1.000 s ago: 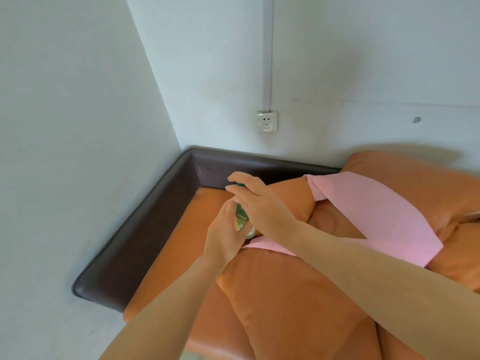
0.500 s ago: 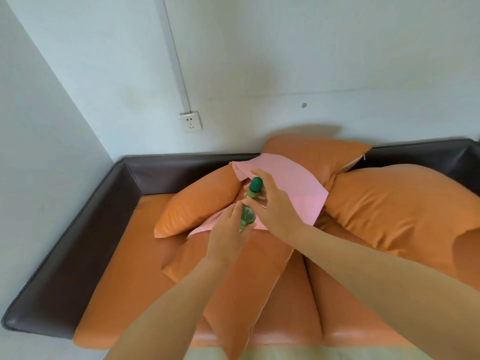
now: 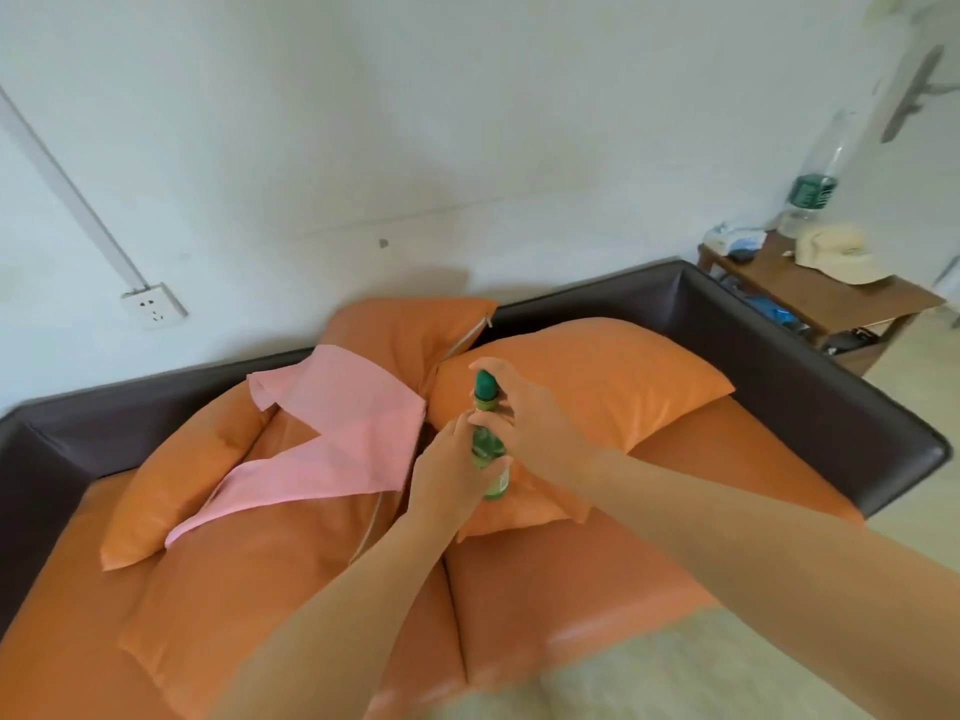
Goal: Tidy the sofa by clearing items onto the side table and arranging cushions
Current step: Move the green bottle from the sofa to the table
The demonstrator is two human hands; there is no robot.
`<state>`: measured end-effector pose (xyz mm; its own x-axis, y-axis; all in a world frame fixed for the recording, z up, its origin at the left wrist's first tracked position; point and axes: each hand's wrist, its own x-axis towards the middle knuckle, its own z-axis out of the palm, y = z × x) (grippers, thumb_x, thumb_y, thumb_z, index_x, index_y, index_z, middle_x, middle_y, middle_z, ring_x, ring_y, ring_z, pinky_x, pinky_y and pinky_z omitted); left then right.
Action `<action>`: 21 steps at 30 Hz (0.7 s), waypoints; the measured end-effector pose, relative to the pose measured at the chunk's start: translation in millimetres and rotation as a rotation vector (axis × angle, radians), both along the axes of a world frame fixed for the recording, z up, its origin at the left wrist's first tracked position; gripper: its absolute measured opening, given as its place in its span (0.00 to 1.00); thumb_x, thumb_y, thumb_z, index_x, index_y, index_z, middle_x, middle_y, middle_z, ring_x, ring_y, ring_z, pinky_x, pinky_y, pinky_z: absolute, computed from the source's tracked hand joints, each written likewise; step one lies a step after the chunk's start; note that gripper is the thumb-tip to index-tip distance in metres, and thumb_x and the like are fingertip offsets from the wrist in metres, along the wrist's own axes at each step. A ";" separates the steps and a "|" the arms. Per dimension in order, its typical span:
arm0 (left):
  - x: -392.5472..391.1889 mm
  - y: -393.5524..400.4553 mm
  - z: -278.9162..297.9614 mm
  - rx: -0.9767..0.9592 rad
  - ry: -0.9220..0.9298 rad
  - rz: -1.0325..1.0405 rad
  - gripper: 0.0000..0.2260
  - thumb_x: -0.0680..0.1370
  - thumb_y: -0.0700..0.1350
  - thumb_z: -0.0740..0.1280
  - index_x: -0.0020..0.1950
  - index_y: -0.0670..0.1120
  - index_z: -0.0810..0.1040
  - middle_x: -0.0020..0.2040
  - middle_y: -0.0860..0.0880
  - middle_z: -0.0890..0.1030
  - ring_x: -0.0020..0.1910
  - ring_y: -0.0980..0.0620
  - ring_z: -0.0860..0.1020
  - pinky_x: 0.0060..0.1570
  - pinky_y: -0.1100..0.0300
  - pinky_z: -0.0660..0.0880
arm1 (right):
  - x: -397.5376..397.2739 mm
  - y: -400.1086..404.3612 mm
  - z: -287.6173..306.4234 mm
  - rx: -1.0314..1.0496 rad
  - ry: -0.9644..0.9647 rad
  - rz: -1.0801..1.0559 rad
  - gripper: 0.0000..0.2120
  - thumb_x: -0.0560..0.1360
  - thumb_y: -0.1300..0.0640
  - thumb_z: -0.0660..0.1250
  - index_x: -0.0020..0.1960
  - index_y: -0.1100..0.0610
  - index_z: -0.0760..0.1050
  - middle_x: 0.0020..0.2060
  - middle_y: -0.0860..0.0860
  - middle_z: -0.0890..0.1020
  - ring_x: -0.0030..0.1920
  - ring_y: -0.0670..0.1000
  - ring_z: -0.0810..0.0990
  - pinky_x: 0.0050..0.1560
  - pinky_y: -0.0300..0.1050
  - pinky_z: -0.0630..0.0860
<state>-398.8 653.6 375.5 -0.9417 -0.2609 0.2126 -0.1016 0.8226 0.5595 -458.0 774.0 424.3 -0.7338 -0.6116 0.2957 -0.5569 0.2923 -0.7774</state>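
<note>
A small green bottle (image 3: 485, 439) with a green cap is held upright over the sofa. My left hand (image 3: 449, 472) grips its lower body. My right hand (image 3: 524, 418) curls round its neck just under the cap. Below lies the orange sofa seat (image 3: 649, 569) with a dark brown frame (image 3: 779, 356). Several orange cushions lie jumbled on it: one at the right (image 3: 613, 387), one at the back (image 3: 410, 324), one at the left (image 3: 176, 485) and one in front (image 3: 270, 579). A pink cloth (image 3: 343, 433) is draped over them.
A wooden side table (image 3: 831, 298) stands beyond the sofa's right arm. On it are a beige cap (image 3: 836, 252), a tall clear water bottle (image 3: 818, 179) and a bluish bundle (image 3: 735, 240). A wall socket (image 3: 153, 305) sits on the white wall at left.
My view has swung right, away from the sofa's left corner, bringing the right arm of the sofa and the side table into sight. Both hands stay on the green bottle, carried rightward.
</note>
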 end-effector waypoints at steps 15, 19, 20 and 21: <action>-166.2 181.8 11.7 -0.033 0.016 -0.354 0.24 0.79 0.53 0.65 0.72 0.46 0.67 0.61 0.48 0.78 0.60 0.48 0.76 0.60 0.57 0.72 | -141.2 201.5 12.7 0.046 -0.024 -0.291 0.26 0.78 0.59 0.66 0.71 0.45 0.61 0.55 0.50 0.78 0.55 0.49 0.78 0.60 0.51 0.77; -218.7 214.1 14.1 -0.031 0.006 -0.411 0.22 0.79 0.52 0.66 0.71 0.48 0.67 0.57 0.48 0.80 0.53 0.49 0.79 0.54 0.58 0.74 | -183.2 237.2 17.1 0.058 -0.038 -0.337 0.25 0.78 0.59 0.66 0.70 0.43 0.61 0.56 0.48 0.78 0.55 0.48 0.79 0.61 0.51 0.76; -231.0 222.8 14.8 -0.038 -0.003 -0.424 0.22 0.79 0.52 0.66 0.71 0.48 0.67 0.58 0.48 0.80 0.54 0.49 0.79 0.55 0.57 0.75 | -192.7 246.5 18.2 0.058 -0.032 -0.347 0.25 0.78 0.59 0.66 0.70 0.45 0.61 0.57 0.48 0.78 0.56 0.47 0.78 0.61 0.50 0.76; -243.3 232.1 15.7 -0.040 -0.002 -0.438 0.22 0.79 0.53 0.66 0.71 0.49 0.67 0.58 0.48 0.80 0.54 0.49 0.79 0.55 0.57 0.75 | -202.6 256.5 19.5 0.053 -0.030 -0.361 0.25 0.78 0.59 0.66 0.71 0.46 0.62 0.58 0.47 0.77 0.58 0.47 0.77 0.62 0.50 0.75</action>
